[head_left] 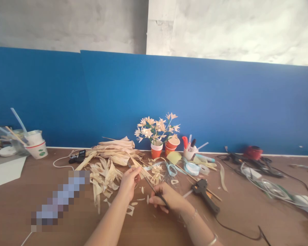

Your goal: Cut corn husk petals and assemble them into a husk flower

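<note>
My left hand [129, 181] pinches a pale dried husk strip [137, 163] above the table. Dark-handled scissors [157, 193] are in my right hand [164, 199], their blades pointing up and left to the strip. Small cut scraps [134, 204] lie beneath and between my hands. Left of my left hand is a loose heap of husk pieces [105, 176], with a bundle of long dried husks [118, 150] behind it. Several small husk flowers [157, 174] lie just beyond my hands.
Husk flowers on stems [157, 128] stand in paper cups [157, 150] at the back. A black glue gun [205, 195] with a cord lies to the right, near tape rolls [191, 168]. Cups [37, 150] stand far left; cables and a red object [253, 152] lie right.
</note>
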The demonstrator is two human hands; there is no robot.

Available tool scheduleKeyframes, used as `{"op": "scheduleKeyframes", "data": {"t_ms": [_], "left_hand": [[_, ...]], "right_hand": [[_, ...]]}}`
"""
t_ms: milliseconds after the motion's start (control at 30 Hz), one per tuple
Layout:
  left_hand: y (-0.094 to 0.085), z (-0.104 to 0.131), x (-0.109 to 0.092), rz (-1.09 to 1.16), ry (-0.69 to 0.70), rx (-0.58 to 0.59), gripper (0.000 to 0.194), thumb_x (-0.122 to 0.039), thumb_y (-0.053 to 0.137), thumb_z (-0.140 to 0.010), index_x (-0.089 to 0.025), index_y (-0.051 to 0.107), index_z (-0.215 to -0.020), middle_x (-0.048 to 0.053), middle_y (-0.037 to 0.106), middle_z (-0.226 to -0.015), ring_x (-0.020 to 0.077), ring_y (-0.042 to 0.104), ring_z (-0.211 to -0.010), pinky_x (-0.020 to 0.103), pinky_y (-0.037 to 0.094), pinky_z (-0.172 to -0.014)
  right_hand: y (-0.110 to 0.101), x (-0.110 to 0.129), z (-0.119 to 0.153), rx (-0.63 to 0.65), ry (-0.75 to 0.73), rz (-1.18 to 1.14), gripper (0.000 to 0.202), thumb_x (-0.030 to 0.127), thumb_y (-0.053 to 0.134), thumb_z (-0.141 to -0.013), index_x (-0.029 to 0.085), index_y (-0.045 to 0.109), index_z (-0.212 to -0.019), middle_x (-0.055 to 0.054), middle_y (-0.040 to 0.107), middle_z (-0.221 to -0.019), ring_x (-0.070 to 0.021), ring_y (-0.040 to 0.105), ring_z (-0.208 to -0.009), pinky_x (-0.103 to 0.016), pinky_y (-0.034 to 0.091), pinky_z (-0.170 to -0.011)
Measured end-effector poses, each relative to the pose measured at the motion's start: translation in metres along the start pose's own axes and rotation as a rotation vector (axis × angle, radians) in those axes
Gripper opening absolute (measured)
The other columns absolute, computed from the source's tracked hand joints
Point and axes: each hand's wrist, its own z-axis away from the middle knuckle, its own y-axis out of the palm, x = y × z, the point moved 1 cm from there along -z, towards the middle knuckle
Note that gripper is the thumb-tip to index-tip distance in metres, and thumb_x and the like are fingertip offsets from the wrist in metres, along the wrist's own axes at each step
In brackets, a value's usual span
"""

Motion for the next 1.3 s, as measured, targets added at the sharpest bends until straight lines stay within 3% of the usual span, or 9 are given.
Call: {"op": "scheduleKeyframes", "data": {"t_ms": [300, 700, 1300], "left_hand": [[0.005, 0.004, 0.006, 0.153, -0.038, -0.086, 0.031, -0.026, 0.086, -0.048, -0.013, 0.06, -0.061, -0.006, 0.054, -0.052, 0.0038, 0.047, -0.049, 0.014, 0.036, -0.047], [0.013, 0.01, 0.008, 0.284, -0.101, -0.176, 0.019, -0.011, 0.076, -0.067, -0.015, 0.058, -0.062, -0.004, 0.056, -0.054, 0.0047, 0.052, -0.047, 0.014, 0.041, -0.044], [0.017, 0.013, 0.015, 0.336, -0.098, -0.23, 0.017, -0.01, 0.075, -0.069, -0.015, 0.06, -0.066, -0.003, 0.058, -0.056, 0.0048, 0.054, -0.047, 0.014, 0.044, -0.044]], "right_hand": [[0.003, -0.004, -0.001, -0.05, 0.006, -0.035, 0.024, 0.034, 0.07, -0.07, 0.013, 0.06, -0.067, 0.005, 0.057, -0.052, -0.0032, 0.042, -0.031, -0.015, 0.023, -0.028], [0.007, -0.003, -0.006, -0.065, 0.0, -0.018, 0.032, 0.042, 0.072, -0.068, 0.013, 0.059, -0.066, 0.004, 0.058, -0.054, -0.0032, 0.043, -0.031, -0.015, 0.025, -0.028], [0.008, -0.016, -0.012, -0.067, -0.018, -0.019, 0.035, 0.045, 0.071, -0.069, 0.013, 0.058, -0.066, 0.002, 0.062, -0.057, -0.0044, 0.046, -0.032, -0.016, 0.026, -0.03]]}}
